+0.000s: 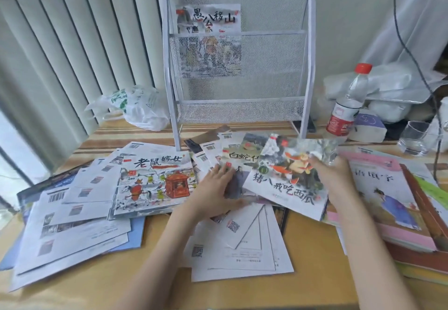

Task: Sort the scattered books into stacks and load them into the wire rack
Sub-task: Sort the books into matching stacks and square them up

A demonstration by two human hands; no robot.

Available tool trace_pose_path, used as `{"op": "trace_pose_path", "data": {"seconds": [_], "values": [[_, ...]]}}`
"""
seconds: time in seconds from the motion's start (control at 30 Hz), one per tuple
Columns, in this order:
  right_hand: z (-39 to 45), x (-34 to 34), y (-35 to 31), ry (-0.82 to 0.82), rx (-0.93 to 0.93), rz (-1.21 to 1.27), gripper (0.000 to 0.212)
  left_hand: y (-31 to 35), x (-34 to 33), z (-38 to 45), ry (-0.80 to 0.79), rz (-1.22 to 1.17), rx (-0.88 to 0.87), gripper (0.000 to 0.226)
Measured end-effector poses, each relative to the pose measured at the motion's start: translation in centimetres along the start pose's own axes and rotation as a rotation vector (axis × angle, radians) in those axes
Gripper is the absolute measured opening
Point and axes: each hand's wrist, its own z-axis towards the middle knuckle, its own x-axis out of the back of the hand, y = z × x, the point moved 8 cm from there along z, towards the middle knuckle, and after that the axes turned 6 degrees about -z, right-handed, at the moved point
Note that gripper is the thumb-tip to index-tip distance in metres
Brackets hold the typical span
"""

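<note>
Books lie scattered across the wooden table [315, 256] in front of you, many face down with white back covers up. Nearest you, in front of the wire rack [238, 50], a fan of white-backed books [244, 244] spreads over the table. Your left hand [215, 188] presses flat, fingers straight, on a book with a grey figure on its cover [238, 164]. Your right hand [335, 176] grips the right edge of a watermelon-cover book [286, 183], lifted and tilted over the pile. Left of your left hand sits a book showing a red sedan chair [155, 181] atop more white-backed books. Right of the rack's foot, a stack topped by a pink-edged book [385, 195] rests. Farther back, the rack stands upright with one book [209, 35] in its middle pocket. A plastic bag [135, 108] lies left of the rack; a red-capped bottle [349, 101] and a glass [418, 137] stand to its right.
</note>
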Motion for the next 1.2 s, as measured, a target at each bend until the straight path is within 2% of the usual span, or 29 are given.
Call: {"op": "trace_pose_path", "data": {"seconds": [0.03, 0.1, 0.17, 0.23, 0.3, 0.4, 0.47, 0.57, 0.67, 0.73, 0.8, 0.87, 1.07, 1.2], "values": [[0.1, -0.4, 0.6, -0.041, -0.002, -0.034, 0.012, -0.2, 0.1, 0.2, 0.002, -0.112, 0.036, 0.098], [0.3, -1.6, 0.9, -0.126, -0.018, -0.080, 0.028, -0.6, 0.8, 0.4, 0.014, -0.518, 0.132, 0.086], [0.4, -3.1, 0.4, -0.173, -0.030, -0.136, 0.042, -1.1, 2.0, 0.6, 0.120, -0.877, 0.213, 0.065], [0.0, -5.2, -0.4, -0.197, -0.006, -0.187, 0.053, -2.1, 3.0, 0.6, 0.230, -1.027, 0.322, 0.048], [-0.9, -7.6, -0.7, -0.219, 0.026, -0.298, 0.064, -2.9, 3.0, 0.8, 0.282, -1.129, 0.419, 0.043], [-2.0, -9.6, -0.4, -0.194, 0.064, -0.434, 0.073, -2.6, 3.3, 0.6, 0.328, -1.030, 0.434, 0.043], [-2.4, -10.0, -0.5, -0.163, 0.080, -0.382, 0.072, -2.5, 3.3, 0.5, 0.326, -1.010, 0.419, 0.030], [-2.7, -10.6, -1.5, -0.164, 0.170, -0.260, 0.054, -2.4, 2.3, 0.1, 0.270, -1.187, 0.471, 0.035], [-2.3, -10.3, -2.2, -0.173, 0.242, -0.193, 0.034, -3.1, 2.3, -0.1, 0.252, -1.138, 0.498, 0.034], [-1.6, -9.8, -2.2, -0.154, 0.332, -0.313, 0.037, -4.6, 3.7, -0.6, 0.334, -1.121, 0.528, 0.028], [-1.3, -11.0, -1.3, -0.276, 0.412, -0.614, 0.047, -6.9, 5.6, -1.3, 0.464, -1.083, 0.576, 0.030], [-1.4, -12.3, 0.3, -0.415, 0.417, -0.832, 0.061, -8.5, 6.8, -1.8, 0.536, -1.022, 0.594, 0.035], [-1.2, -11.5, -1.4, -0.236, 0.514, -0.910, 0.063, -8.9, 6.6, -1.8, 0.497, -0.949, 0.594, 0.046], [-2.1, -11.3, -3.0, -0.159, 0.586, -0.912, 0.042, -9.1, 6.7, -2.1, 0.485, -0.969, 0.580, 0.049]]}}
